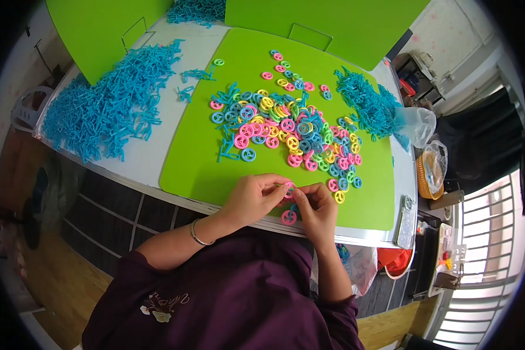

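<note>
your left hand (252, 199) pinching a part-covered pink spoked wheel (290, 186), your right hand (319, 214) curled beside it, can't tell its grip, blue stem (294, 208) half-hidden

You are wearing a dark purple shirt (233, 297) with pale flowers (162, 316); pink, yellow, blue and green wheels (287, 125) are brightening a lime-green board (198, 169), and blue sticks (111, 105) are colouring left and right.
</note>
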Available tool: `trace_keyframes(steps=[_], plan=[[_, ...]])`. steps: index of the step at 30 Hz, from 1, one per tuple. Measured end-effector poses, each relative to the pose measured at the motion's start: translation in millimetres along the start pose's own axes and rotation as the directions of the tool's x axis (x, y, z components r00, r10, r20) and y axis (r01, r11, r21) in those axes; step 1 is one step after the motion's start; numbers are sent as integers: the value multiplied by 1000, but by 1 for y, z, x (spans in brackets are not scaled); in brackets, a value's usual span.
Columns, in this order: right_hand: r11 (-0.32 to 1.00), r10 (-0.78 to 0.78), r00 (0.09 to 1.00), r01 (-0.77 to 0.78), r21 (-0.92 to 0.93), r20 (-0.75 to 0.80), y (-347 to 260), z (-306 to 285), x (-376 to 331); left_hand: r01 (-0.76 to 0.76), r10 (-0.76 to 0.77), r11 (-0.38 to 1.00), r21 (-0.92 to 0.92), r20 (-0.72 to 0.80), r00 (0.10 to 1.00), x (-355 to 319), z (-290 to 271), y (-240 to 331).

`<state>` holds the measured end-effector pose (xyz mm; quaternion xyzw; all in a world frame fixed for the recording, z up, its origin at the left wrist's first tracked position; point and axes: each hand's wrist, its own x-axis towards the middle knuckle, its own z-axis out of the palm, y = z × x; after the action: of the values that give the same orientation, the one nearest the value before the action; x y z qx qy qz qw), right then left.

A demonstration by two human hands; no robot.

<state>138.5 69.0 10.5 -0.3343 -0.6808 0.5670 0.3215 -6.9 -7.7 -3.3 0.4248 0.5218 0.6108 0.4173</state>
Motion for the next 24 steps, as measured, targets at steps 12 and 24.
trace_keyframes(steps=[12, 24], plan=[[976, 87, 995, -93, 198, 40, -4, -10, 4, -69, 64, 991, 111, 50, 997, -4, -1, 4], [838, 274, 948, -152, -524, 163, -47, -140, -79, -180, 477, 444, 878, -62, 877, 8, -66, 20]])
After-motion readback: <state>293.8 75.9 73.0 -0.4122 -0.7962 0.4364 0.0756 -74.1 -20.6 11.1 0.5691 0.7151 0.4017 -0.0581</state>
